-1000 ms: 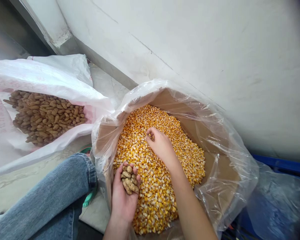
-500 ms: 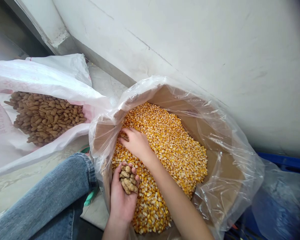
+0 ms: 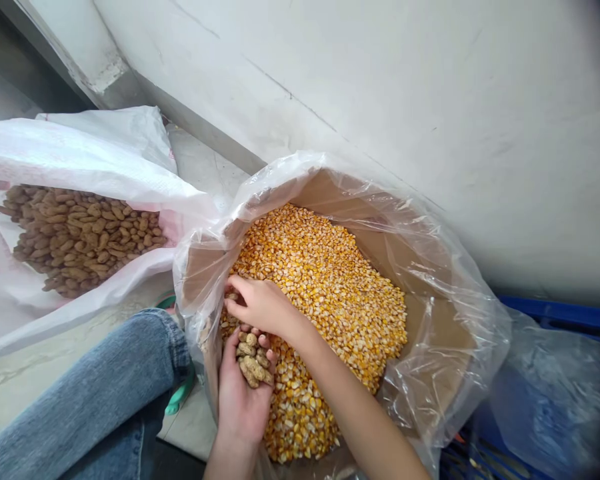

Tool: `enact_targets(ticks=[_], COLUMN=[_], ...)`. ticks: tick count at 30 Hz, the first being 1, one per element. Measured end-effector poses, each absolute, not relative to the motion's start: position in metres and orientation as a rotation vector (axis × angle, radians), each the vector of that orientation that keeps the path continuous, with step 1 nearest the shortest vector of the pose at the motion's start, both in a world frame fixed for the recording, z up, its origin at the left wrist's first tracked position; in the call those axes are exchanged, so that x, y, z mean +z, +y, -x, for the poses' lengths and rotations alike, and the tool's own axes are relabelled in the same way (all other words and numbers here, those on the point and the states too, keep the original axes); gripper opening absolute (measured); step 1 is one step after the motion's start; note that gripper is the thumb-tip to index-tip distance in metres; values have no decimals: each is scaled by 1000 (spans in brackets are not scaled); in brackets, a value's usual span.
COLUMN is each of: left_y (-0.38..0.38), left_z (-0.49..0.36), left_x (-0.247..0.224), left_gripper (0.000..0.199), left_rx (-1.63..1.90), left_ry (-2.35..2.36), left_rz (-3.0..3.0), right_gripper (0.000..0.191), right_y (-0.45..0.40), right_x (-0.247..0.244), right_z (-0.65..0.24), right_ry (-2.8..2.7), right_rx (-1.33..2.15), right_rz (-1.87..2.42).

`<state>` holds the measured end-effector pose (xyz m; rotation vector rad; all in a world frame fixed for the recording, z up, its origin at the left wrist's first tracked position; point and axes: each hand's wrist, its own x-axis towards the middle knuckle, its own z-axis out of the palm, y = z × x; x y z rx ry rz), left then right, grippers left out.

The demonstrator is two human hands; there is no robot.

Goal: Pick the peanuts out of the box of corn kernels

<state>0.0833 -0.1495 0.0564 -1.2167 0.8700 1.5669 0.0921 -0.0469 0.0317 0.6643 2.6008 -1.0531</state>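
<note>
Your left grip point(image 3: 245, 400) is cupped palm-up, thumb and fingers apart, bearing a pile of peanuts point(image 3: 253, 363) near the left edge of the plastic-lined box point(image 3: 375, 247) of corn kernels point(image 3: 320, 287). Your right grip point(image 3: 263, 305) curls together on a few peanuts point(image 3: 233, 295) just beyond. More peanuts point(image 3: 90, 233) lie in the white sack point(image 3: 95, 150) to the left.

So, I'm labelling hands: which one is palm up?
The left hand, cradling unshelled peanuts; the right hand shows its back to the camera.

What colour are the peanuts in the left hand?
Light brown peanuts; clearest in the head view.
</note>
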Motion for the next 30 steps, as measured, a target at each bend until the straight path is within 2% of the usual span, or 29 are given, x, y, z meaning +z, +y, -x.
enact_targets(ticks=[5,10,18,23,30], left_y=[-150,-151,-152,-150,-158], left_z=[-83,-83,-84,-85,-87], left_x=[55,55,54,55,54], left_gripper=[16,16,21,19,17], left_rx=[1572,1566,1552,1544,1627], left_ry=[842,846,921,866,855], left_rz=[1239,1234,1186,1144,981], right_gripper=[21,22,18,11,11], right_y=[-51,-48,-55,-103,-133], right_x=[23,23,79,107,94], right_z=[-81,-80,-138,-148,-141], right_ry=[2671,2674,2510,2571,2601], right_rx=[-773,-729,-1277,-1138,-1043], right_rz=[-427,-363,-1068,-1115,-1270])
